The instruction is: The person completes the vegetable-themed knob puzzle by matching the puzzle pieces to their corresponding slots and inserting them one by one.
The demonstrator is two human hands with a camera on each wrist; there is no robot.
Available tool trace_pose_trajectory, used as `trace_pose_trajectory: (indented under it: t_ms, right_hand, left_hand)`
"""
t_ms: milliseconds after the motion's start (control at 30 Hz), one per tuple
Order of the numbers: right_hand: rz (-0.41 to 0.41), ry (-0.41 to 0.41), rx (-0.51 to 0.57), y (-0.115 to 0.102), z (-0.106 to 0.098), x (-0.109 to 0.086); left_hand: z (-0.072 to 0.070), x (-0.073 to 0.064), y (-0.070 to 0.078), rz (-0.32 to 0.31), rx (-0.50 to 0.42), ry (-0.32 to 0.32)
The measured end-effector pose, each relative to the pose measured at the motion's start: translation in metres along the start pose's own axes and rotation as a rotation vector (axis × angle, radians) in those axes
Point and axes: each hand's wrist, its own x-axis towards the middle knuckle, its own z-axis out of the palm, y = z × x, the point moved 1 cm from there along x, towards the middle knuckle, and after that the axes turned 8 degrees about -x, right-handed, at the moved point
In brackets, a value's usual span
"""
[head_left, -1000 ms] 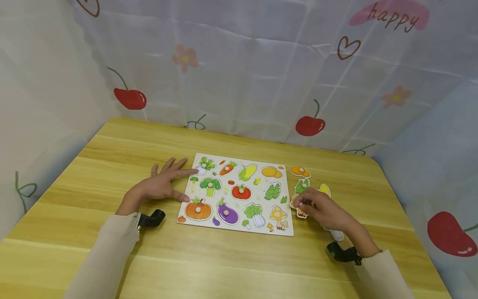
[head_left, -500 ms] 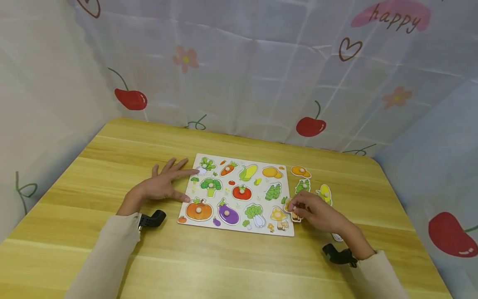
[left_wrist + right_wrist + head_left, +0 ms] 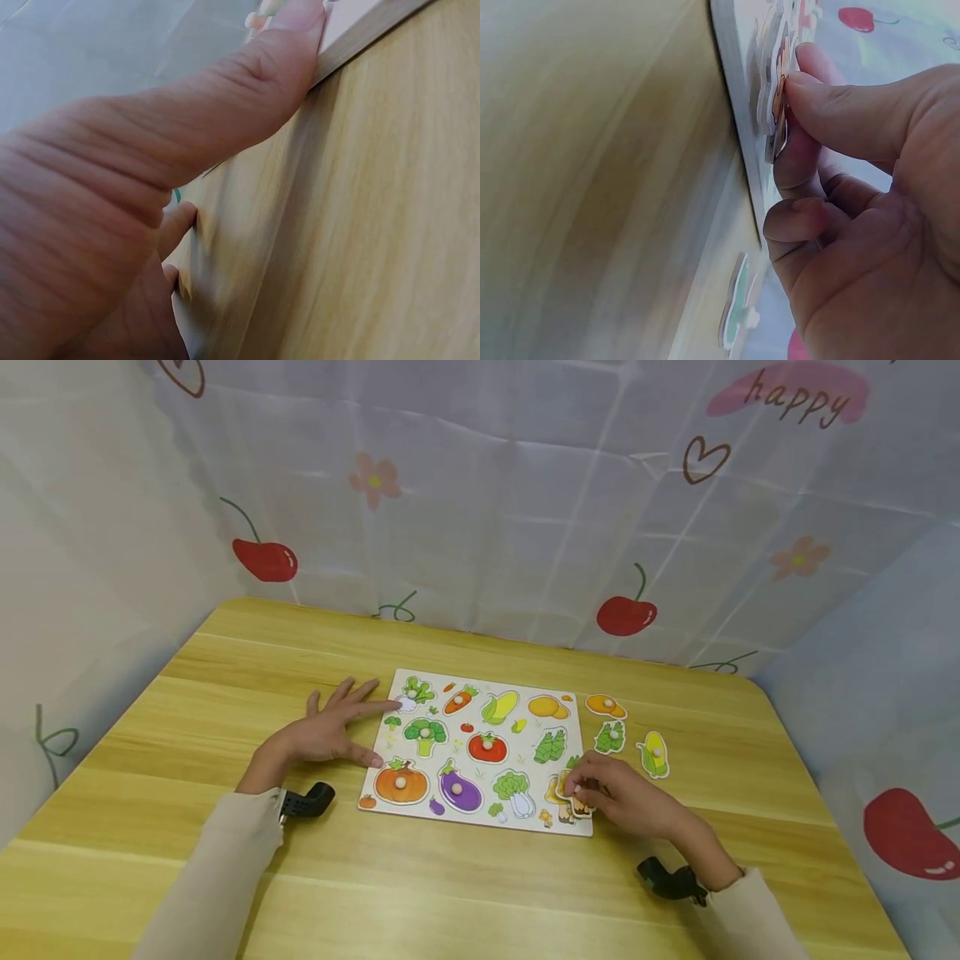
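Note:
A wooden vegetable puzzle board (image 3: 487, 817) lies on the table. My left hand (image 3: 322, 731) has its fingers spread, with forefinger and thumb resting on the board's left edge. At the lower right corner, my right hand (image 3: 626, 793) pinches a mushroom puzzle piece (image 3: 582, 808) between thumb and fingers. This piece overlaps the printed mushroom recess (image 3: 553, 787), a little to its right. In the right wrist view the mushroom piece (image 3: 778, 94) stands close over the board's face, partly behind the thumb. Knobbed pieces such as the pumpkin (image 3: 412, 787) and eggplant (image 3: 467, 797) sit in the board.
Right of the board lie a loose potato piece (image 3: 597, 703), a green leafy piece (image 3: 606, 743) and a corn piece (image 3: 654, 768). Black wrist cameras (image 3: 309, 800) are worn on both wrists. A printed curtain (image 3: 480, 527) hangs behind the table.
My right hand has carried the mushroom piece left from the table onto the board's lower right corner. The corn piece has come into full view; the bok choy piece is now hidden. My left hand stays put.

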Motion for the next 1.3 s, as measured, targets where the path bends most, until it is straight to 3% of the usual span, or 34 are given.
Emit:
trace_pose_trajectory:
  t_ms: [633, 1300]
  right_hand:
    - [-0.02, -0.026, 0.042, -0.013, 0.008, 0.006]
    - [0.008, -0.006, -0.012, -0.019, 0.011, 0.005]
  left_hand:
    - [0.001, 0.001, 0.0, 0.005, 0.004, 0.003]
    - [0.001, -0.001, 0.002, 0.003, 0.007, 0.012]
